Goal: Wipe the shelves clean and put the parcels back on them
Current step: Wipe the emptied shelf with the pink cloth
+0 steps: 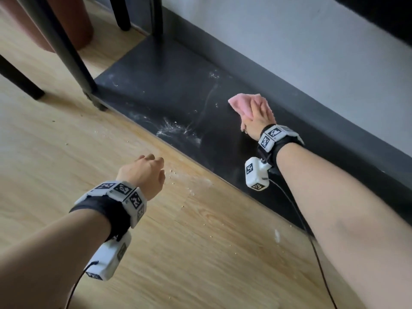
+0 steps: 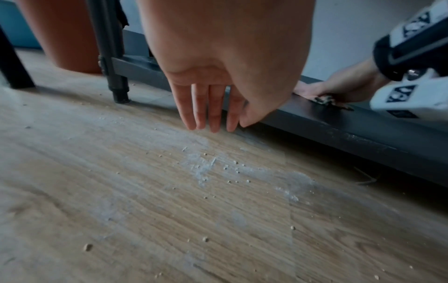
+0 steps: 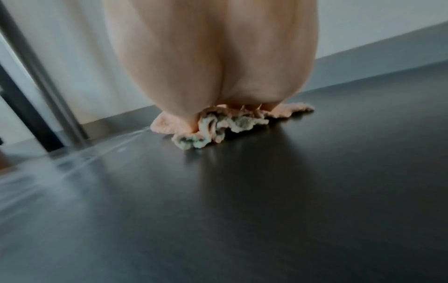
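Observation:
The black bottom shelf (image 1: 169,90) lies just above the floor, with white dust (image 1: 178,130) smeared near its front edge. My right hand (image 1: 259,110) lies flat on a pink cloth (image 1: 238,102) and presses it onto the shelf near the wall. In the right wrist view the cloth (image 3: 218,124) is bunched under my palm and its edges are grey with dirt. My left hand (image 1: 147,166) hovers over the wooden floor in front of the shelf. Its fingers (image 2: 208,114) hang straight and hold nothing. No parcels are in view.
A dark shelf post (image 1: 73,59) rises at the shelf's front left corner and another (image 1: 156,16) at the back. A brown container (image 1: 73,21) and dark furniture legs (image 1: 20,79) stand to the left. Dust and crumbs (image 2: 206,168) lie on the floor. A grey wall (image 1: 289,52) backs the shelf.

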The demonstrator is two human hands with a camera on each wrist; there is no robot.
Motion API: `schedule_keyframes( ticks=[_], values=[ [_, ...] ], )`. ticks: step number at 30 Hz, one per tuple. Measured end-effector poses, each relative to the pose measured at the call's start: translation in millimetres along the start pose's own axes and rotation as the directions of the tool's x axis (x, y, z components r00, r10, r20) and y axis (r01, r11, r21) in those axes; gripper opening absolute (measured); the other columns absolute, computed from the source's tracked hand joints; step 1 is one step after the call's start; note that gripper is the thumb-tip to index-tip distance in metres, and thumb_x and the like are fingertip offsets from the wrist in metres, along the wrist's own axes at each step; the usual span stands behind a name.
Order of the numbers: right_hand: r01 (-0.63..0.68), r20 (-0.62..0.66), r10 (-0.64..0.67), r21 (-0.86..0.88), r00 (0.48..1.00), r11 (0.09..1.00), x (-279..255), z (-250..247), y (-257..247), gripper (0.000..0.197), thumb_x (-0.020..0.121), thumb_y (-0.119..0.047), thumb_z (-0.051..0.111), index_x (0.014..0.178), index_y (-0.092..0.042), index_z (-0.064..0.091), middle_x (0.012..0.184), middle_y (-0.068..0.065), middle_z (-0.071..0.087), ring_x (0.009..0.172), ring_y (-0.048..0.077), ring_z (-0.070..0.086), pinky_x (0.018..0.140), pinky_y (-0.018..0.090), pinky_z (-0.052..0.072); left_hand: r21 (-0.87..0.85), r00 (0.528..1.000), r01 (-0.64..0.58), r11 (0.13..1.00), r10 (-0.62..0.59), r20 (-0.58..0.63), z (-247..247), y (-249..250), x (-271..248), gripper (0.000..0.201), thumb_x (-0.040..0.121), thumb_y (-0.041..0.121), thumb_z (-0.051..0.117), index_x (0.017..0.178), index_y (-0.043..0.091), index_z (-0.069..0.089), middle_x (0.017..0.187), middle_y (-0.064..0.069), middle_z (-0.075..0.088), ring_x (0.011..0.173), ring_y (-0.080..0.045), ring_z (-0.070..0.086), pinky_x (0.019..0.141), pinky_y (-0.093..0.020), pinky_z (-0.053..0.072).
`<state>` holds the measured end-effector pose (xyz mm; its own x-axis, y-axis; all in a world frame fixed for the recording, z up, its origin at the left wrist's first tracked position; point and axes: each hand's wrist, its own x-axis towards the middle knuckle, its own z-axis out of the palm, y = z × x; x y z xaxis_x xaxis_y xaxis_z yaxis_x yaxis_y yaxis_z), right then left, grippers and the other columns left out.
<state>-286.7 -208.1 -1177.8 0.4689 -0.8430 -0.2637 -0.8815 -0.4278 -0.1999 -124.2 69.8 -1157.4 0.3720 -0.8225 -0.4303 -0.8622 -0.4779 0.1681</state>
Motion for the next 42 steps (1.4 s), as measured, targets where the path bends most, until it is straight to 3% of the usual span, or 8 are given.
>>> schedule_keyframes(
  ticks=[5,9,11,17,25,31,38,42],
  values=[
    [-0.248,-0.112,0.255,0.069,0.96,0.966,-70,12,49,0.056,0.092,-0.043,0.039,0.141,-0.017,0.035,0.144,0.007,0.033,0.139,0.025,0.027,0.116,0.033,0.021,-0.019,1.0,-0.001,1.0,0.001,-0.001,-6,-18,-6,0.029,0.097,0.03,0.039,0.119,0.018,0.053,0.115,-0.001,0.058,0.108,-0.018,0.054,0.073,-0.035,0.05],
    [-0.066,-0.196,0.074,0.05,0.978,0.997,-143,35,19,0.057,0.085,-0.018,0.041,0.14,-0.005,0.035,0.142,0.014,0.034,0.135,0.034,0.031,0.115,0.034,0.021,0.062,0.996,-0.087,0.994,0.085,0.041,-26,-35,11,0.03,0.098,0.027,0.039,0.123,0.016,0.051,0.117,-0.003,0.058,0.106,-0.02,0.056,0.078,-0.034,0.05],
    [-0.06,-0.042,0.063,0.084,0.997,0.995,-158,49,-27,0.063,0.094,-0.013,0.037,0.152,-0.012,0.014,0.159,0.014,0.004,0.148,0.029,0.002,0.119,0.03,-0.003,0.088,0.989,-0.136,0.987,0.13,0.065,-37,-39,27,0.03,0.097,0.023,0.04,0.124,0.012,0.051,0.119,-0.007,0.059,0.106,-0.023,0.057,0.079,-0.033,0.049],
    [0.096,0.055,-0.102,0.107,0.993,0.99,-110,72,-137,0.065,0.099,-0.018,0.036,0.153,-0.024,0.0,0.159,0.003,-0.02,0.146,0.018,-0.018,0.119,0.034,-0.012,0.055,0.984,-0.166,0.985,0.162,0.078,-33,-60,42,0.03,0.095,0.023,0.044,0.12,0.011,0.055,0.115,-0.008,0.061,0.101,-0.025,0.059,0.084,-0.036,0.051],
    [-0.157,-0.044,0.16,0.064,0.986,0.985,-78,44,-50,0.067,0.092,-0.048,0.034,0.149,-0.018,0.018,0.156,0.009,0.017,0.146,0.021,0.011,0.12,0.038,0.012,-0.012,0.989,-0.143,0.99,0.143,0.027,-16,-82,35,0.028,0.096,0.026,0.041,0.118,0.016,0.054,0.111,-0.005,0.059,0.101,-0.024,0.057,0.079,-0.039,0.053],
    [-0.003,0.136,-0.01,0.094,0.991,0.996,-150,57,-105,0.068,0.1,-0.015,0.036,0.153,-0.021,-0.006,0.158,0.006,-0.021,0.145,0.019,-0.022,0.12,0.039,-0.01,0.007,0.979,-0.2,0.98,0.2,0.033,-26,-77,47,0.028,0.096,0.023,0.042,0.119,0.014,0.054,0.109,-0.006,0.061,0.096,-0.023,0.058,0.077,-0.036,0.053],
    [0.191,0.136,-0.194,0.036,0.971,0.981,-71,58,-184,0.062,0.102,-0.026,0.033,0.153,-0.024,-0.002,0.159,0.001,-0.019,0.146,0.015,-0.019,0.11,0.025,-0.021,0.013,0.991,-0.136,0.991,0.136,0.015,-31,-104,41,0.028,0.096,0.024,0.042,0.118,0.014,0.055,0.114,-0.007,0.06,0.104,-0.025,0.056,0.078,-0.037,0.05],
    [0.051,0.086,-0.044,-0.076,0.995,0.996,-47,44,-138,0.059,0.103,-0.034,0.024,0.153,-0.019,-0.005,0.16,0.004,-0.016,0.147,0.014,-0.015,0.119,0.029,-0.01,-0.005,0.994,-0.109,0.994,0.109,0.006,-26,-117,32,0.028,0.095,0.025,0.042,0.118,0.015,0.055,0.115,-0.006,0.059,0.107,-0.024,0.055,0.081,-0.04,0.053]
  ],
)
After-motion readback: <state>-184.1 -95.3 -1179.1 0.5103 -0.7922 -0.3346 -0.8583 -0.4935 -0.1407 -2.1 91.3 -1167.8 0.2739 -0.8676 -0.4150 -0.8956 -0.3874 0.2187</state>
